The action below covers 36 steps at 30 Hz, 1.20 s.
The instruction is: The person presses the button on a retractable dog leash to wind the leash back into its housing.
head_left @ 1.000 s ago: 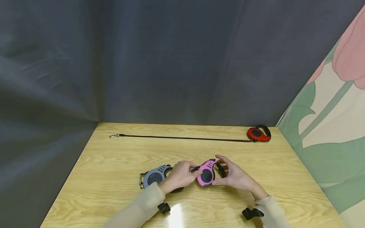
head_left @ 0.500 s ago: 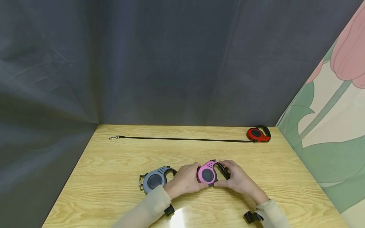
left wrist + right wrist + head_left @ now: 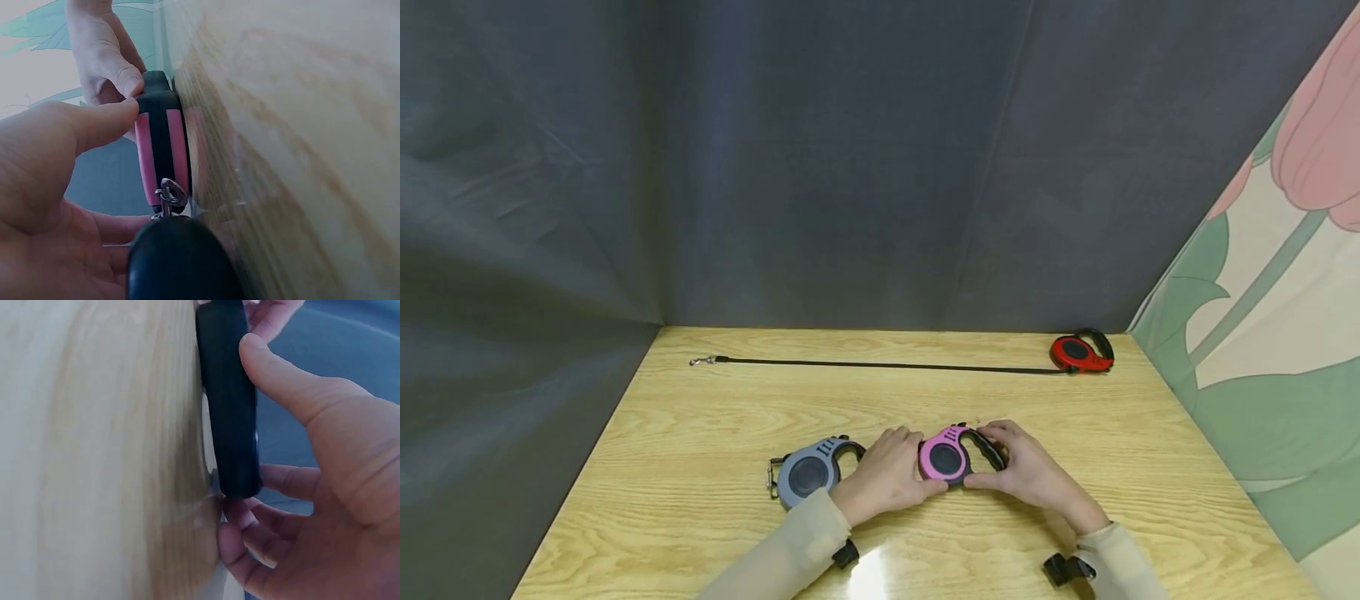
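Together, the left hand and right hand are gripping the pink retractable leash, fingers curled around it, lying flat on the wooden table near the front, just right of the grey retractable leash.

Evenly and softly lit from above, with a white glare patch on the table near the front edge. Dim and slightly grainy across the dark backdrop. Faint, short shadows only. Washed out and blurred in both wrist views, with the wood grain smeared and the nearest skin out of focus.
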{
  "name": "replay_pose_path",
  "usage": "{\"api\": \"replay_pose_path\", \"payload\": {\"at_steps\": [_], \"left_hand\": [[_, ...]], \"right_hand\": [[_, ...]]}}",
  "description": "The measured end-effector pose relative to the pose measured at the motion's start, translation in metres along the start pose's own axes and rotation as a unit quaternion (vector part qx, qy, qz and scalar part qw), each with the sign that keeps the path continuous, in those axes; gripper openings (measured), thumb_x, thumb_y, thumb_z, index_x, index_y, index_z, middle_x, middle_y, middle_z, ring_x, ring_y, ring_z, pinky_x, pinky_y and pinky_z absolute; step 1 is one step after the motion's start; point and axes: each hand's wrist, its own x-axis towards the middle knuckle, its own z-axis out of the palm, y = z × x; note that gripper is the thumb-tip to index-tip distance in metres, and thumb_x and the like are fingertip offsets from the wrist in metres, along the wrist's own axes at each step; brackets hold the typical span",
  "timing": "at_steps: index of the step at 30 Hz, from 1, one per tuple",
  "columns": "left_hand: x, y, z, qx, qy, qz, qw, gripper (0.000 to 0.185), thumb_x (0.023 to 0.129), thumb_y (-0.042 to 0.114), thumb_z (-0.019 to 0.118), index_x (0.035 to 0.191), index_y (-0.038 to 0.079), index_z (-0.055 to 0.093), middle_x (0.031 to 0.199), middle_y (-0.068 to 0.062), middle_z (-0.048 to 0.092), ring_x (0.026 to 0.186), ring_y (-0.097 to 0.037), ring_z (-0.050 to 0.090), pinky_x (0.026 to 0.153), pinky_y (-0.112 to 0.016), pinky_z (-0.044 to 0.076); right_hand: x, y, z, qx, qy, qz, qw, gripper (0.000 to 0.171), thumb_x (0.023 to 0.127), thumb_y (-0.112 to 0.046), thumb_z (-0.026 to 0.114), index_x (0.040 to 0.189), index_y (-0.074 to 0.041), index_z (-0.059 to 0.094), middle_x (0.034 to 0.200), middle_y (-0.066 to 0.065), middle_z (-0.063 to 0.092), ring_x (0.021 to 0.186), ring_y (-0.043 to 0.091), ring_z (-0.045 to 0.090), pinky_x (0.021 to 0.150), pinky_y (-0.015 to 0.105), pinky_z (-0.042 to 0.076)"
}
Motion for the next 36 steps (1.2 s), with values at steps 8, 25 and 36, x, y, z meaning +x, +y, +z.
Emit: {"api": "replay_pose_path", "payload": {"at_steps": [8, 25, 36], "left_hand": [[-0.015, -0.014, -0.010, -0.066, 0.011, 0.022, 0.9975, 0.070, 0.095, 0.050, 0.076, 0.148, 0.008, 0.061, 0.141, -0.007, 0.064, 0.135, -0.026, 0.059, 0.118, -0.047, 0.046], [-0.048, -0.082, -0.057, -0.145, 0.140, -0.021, 0.9792, 0.033, 0.100, 0.036, 0.075, 0.126, 0.016, 0.077, 0.125, 0.000, 0.077, 0.110, -0.023, 0.072, 0.089, -0.048, 0.058], [-0.070, -0.140, -0.078, -0.127, 0.174, -0.107, 0.9707, 0.031, 0.098, 0.033, 0.078, 0.124, 0.017, 0.079, 0.114, 0.003, 0.080, 0.102, -0.021, 0.075, 0.083, -0.044, 0.059]], "right_hand": [[-0.002, 0.011, -0.021, 0.052, -0.026, 0.012, 0.998, 0.083, 0.087, -0.046, 0.088, 0.151, -0.004, 0.056, 0.145, 0.016, 0.062, 0.121, 0.029, 0.061, 0.092, 0.038, 0.054], [0.008, 0.057, -0.056, -0.032, 0.072, 0.065, 0.995, 0.056, 0.099, -0.043, 0.077, 0.133, 0.000, 0.070, 0.130, 0.024, 0.069, 0.116, 0.039, 0.066, 0.089, 0.050, 0.055], [0.012, 0.081, -0.080, -0.051, 0.083, 0.096, 0.991, 0.056, 0.104, -0.041, 0.070, 0.136, 0.004, 0.066, 0.135, 0.034, 0.063, 0.119, 0.048, 0.063, 0.093, 0.061, 0.054]]}}
